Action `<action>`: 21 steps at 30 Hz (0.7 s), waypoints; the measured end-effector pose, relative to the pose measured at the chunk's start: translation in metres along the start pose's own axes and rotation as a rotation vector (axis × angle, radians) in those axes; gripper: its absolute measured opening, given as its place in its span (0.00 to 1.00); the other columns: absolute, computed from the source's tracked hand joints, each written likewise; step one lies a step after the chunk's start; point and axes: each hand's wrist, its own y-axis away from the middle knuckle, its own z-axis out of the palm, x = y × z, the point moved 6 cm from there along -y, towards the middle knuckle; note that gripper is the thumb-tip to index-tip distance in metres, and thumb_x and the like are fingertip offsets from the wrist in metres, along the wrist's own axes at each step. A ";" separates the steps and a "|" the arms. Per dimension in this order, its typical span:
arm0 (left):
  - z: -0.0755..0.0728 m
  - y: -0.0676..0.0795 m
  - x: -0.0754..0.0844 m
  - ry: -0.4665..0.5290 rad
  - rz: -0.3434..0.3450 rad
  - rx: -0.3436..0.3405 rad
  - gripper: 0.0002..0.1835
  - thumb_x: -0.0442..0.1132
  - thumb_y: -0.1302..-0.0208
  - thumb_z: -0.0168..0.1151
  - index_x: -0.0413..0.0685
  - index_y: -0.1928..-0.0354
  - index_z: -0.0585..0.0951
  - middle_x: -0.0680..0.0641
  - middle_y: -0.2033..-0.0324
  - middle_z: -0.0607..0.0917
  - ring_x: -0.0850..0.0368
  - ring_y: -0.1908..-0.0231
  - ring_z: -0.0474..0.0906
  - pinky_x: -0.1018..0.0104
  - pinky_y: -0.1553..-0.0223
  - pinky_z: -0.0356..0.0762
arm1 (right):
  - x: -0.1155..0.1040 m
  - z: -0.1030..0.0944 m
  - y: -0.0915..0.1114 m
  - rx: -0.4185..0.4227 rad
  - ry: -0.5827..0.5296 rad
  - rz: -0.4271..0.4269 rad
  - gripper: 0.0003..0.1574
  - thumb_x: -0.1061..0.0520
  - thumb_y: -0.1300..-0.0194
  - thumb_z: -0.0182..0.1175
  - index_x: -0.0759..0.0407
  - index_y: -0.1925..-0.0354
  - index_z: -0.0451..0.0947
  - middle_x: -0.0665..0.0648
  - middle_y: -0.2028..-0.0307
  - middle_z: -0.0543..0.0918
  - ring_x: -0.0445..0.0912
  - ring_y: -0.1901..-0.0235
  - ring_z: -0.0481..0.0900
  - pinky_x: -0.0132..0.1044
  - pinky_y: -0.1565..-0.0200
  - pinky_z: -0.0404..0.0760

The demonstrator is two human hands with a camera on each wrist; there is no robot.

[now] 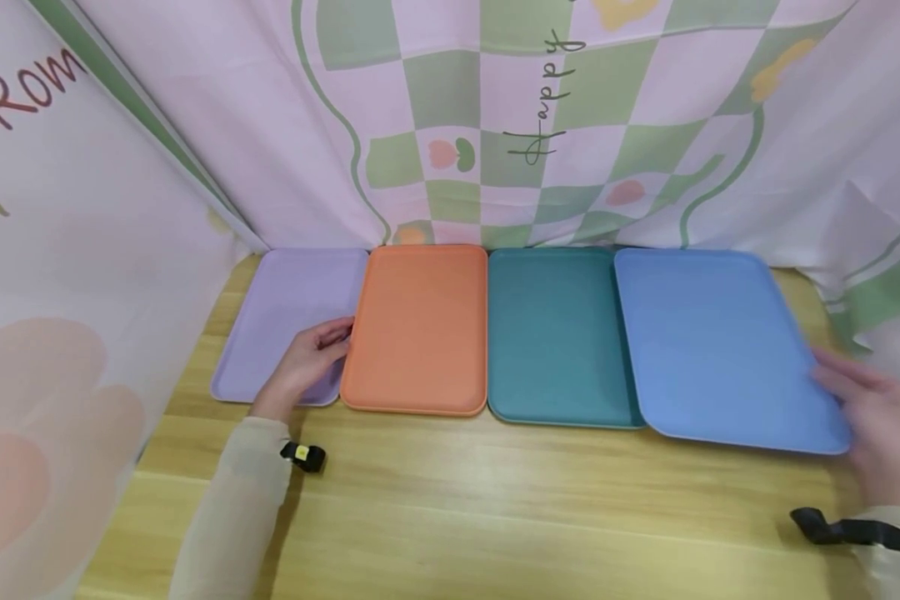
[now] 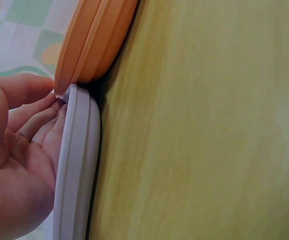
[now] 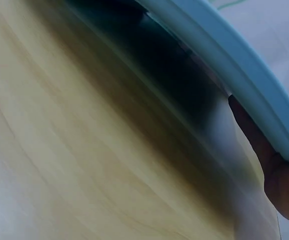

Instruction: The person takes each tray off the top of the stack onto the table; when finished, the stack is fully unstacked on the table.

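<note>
Head view: from where I stand, the right grip (image 1: 883, 423) holds the blue tray (image 1: 723, 346), which extends leftward; the left grip (image 1: 307, 360) touches the orange tray (image 1: 420, 329) rightward, pinch indeterminate. Advisable: support blue evenly.

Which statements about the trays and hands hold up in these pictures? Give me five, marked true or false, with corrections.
1. The right hand holds the blue tray by its right side. True.
2. The orange tray lies between the purple tray and the teal tray. True.
3. The left hand touches the teal tray. False: it touches the orange tray's left edge.
4. The purple tray is the rightmost of the four. False: it is leftmost; the blue one is rightmost.
5. The blue tray lies flat on the table. False: its right side is raised.
</note>
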 end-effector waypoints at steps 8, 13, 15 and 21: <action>0.000 0.000 0.000 0.010 0.001 -0.001 0.29 0.34 0.19 0.58 0.40 0.20 0.70 0.34 0.23 0.73 0.39 0.21 0.68 0.44 0.21 0.70 | -0.005 -0.016 -0.013 -0.068 -0.007 -0.022 0.21 0.60 0.23 0.66 0.37 0.41 0.89 0.31 0.62 0.91 0.31 0.68 0.88 0.32 0.74 0.86; 0.000 0.000 0.001 0.005 0.003 0.002 0.29 0.34 0.18 0.58 0.39 0.20 0.70 0.33 0.23 0.73 0.38 0.21 0.68 0.44 0.21 0.70 | -0.007 -0.021 -0.020 -0.093 0.019 0.027 0.23 0.56 0.21 0.65 0.32 0.37 0.86 0.30 0.63 0.90 0.32 0.69 0.88 0.35 0.75 0.88; 0.000 0.001 0.001 0.006 0.002 -0.002 0.29 0.35 0.18 0.58 0.39 0.20 0.70 0.33 0.23 0.73 0.38 0.21 0.67 0.44 0.21 0.70 | -0.007 -0.021 -0.022 -0.087 0.037 0.038 0.23 0.55 0.21 0.65 0.31 0.35 0.85 0.29 0.63 0.89 0.31 0.69 0.88 0.35 0.75 0.88; 0.000 0.000 0.001 0.014 0.009 -0.009 0.29 0.34 0.18 0.58 0.39 0.20 0.70 0.33 0.23 0.73 0.38 0.20 0.67 0.44 0.20 0.69 | -0.007 -0.023 -0.022 -0.030 0.164 -0.021 0.27 0.53 0.21 0.65 0.32 0.30 0.81 0.21 0.61 0.85 0.24 0.68 0.84 0.27 0.74 0.84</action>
